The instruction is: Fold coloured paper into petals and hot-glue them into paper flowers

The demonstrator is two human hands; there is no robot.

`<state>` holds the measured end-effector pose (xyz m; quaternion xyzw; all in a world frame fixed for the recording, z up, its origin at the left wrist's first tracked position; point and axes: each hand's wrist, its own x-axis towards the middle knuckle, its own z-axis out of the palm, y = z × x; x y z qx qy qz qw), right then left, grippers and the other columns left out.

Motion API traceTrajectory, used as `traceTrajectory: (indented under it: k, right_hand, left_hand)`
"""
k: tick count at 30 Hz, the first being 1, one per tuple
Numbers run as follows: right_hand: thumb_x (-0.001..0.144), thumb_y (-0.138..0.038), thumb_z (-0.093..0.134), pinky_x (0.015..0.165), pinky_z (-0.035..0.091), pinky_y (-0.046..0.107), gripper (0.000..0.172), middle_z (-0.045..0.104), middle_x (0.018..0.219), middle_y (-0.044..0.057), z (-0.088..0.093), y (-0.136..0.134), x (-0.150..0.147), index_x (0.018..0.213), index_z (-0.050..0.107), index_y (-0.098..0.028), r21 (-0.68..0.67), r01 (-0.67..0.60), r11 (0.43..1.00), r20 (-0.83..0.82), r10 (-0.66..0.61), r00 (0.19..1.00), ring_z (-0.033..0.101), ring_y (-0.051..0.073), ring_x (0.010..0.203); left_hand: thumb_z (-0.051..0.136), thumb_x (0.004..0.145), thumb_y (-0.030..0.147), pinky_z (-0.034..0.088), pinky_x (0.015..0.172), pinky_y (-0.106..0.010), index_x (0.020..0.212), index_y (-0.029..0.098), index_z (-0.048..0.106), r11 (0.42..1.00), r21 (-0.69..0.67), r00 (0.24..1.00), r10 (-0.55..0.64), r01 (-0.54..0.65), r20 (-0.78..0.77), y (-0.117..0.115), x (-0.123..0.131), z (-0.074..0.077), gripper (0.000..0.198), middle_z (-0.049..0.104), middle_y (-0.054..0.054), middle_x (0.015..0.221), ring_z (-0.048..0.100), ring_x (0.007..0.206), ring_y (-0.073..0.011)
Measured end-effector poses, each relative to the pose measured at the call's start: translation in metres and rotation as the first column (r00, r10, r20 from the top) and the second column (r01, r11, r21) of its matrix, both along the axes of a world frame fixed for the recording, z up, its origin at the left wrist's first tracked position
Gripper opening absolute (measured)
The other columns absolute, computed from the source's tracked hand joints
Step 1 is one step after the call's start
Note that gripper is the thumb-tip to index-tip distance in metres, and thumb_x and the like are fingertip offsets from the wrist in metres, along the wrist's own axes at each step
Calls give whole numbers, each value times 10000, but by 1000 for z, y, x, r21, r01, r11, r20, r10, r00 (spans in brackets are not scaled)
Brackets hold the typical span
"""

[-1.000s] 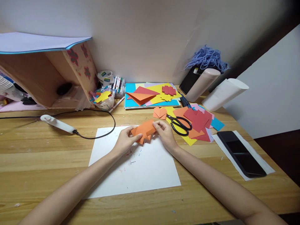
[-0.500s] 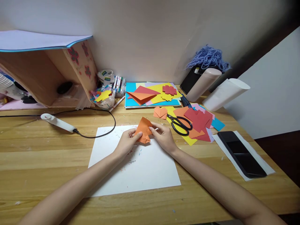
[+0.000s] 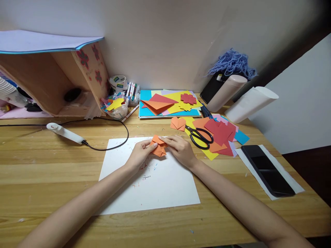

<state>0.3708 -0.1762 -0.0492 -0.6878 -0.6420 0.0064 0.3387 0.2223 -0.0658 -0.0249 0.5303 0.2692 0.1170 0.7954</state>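
A folded piece of orange origami paper (image 3: 158,151) is held over the white sheet (image 3: 155,189). My left hand (image 3: 141,154) pinches its left side, thumb on top. The fingers of my right hand (image 3: 181,150) press together on its upper right edge, where a flap lies folded over; my right thumb is mostly hidden. Small folds with pointed tips stick out at the paper's near end. Just beyond my right hand lies a folded orange paper heart (image 3: 178,123), beside black-handled scissors (image 3: 200,136).
Coloured paper scraps (image 3: 219,132) lie under and beside the scissors. A phone (image 3: 267,170) rests at the right. Stacked coloured paper (image 3: 147,112) and a tub of scraps (image 3: 116,109) stand along the wall. A white corded device (image 3: 68,133) lies left, near an open box (image 3: 90,79).
The top of the orange paper has been folded down toward me, so the piece is shorter. My right fingers have moved over its upper edge. The view has shifted slightly.
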Motion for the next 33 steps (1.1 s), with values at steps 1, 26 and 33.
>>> traceTrajectory:
  k: [1, 26, 33]
  right_hand:
    - [860, -141, 410, 747, 446, 292, 402, 633, 949, 38, 0, 0, 0, 1215, 501, -306, -1, 1, 1000, 6, -1, 1000, 556, 166, 851]
    - [838, -127, 402, 801, 439, 317, 422, 602, 1026, 56, 5, 0, -3, 1225, 491, -272, -36, -46, 998, -48, 44, 998, 538, 182, 934]
    - [849, -328, 449, 718, 463, 283, 307, 625, 945, 54, 9, 5, -6, 1107, 547, -195, -108, -56, 993, -591, -19, 806, 580, 152, 812]
  left_hand:
    - [626, 715, 341, 449, 745, -290, 962, 98, 642, 1000, -5, 1000, -1, 1, -2, 0, 0, 1, 347, 677, -115, 900, 620, 790, -183]
    - [615, 705, 410, 491, 681, -309, 899, 91, 648, 996, 45, 997, 74, -72, -30, 0, 2, 1, 374, 684, -111, 823, 639, 682, -185]
    - [597, 723, 397, 516, 682, -357, 931, 83, 627, 990, 112, 996, 85, -84, 0, -5, 2, -5, 378, 670, -105, 839, 637, 711, -208]
